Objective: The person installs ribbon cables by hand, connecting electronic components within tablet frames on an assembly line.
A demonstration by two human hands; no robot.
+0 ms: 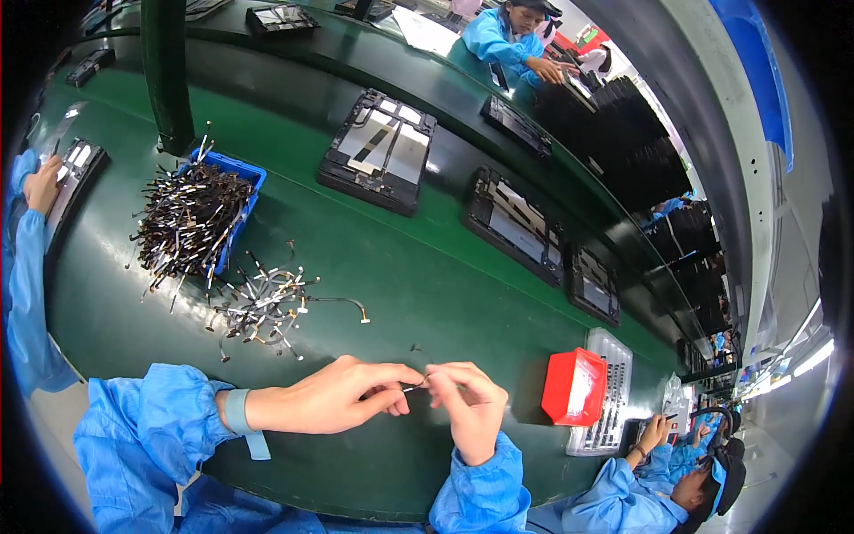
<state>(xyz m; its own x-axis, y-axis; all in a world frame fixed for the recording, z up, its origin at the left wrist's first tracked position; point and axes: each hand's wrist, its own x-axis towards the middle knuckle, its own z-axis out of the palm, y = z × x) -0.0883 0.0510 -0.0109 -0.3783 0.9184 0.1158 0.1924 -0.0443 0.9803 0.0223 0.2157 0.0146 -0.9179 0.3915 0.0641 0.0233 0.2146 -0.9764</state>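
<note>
My left hand (334, 396) and my right hand (471, 405) meet above the green bench, fingertips pinched close together. Between them runs a thin black cable (413, 387), mostly covered by the fingers. A loose heap of short black cables with white and gold connectors (267, 307) lies beyond my left hand. One cable (338, 300) stretches out from that heap toward the right. Farther left, a blue bin (256, 176) overflows with a thick pile of similar cables (191, 209).
Opened black tablet-like devices (384, 151) lie along the far side. A red bin (576, 387) stands at right, beside a clear tray of small parts (616, 392). A green post (165, 76) rises behind the blue bin. Co-workers' arms show left (31, 258) and right (654, 440).
</note>
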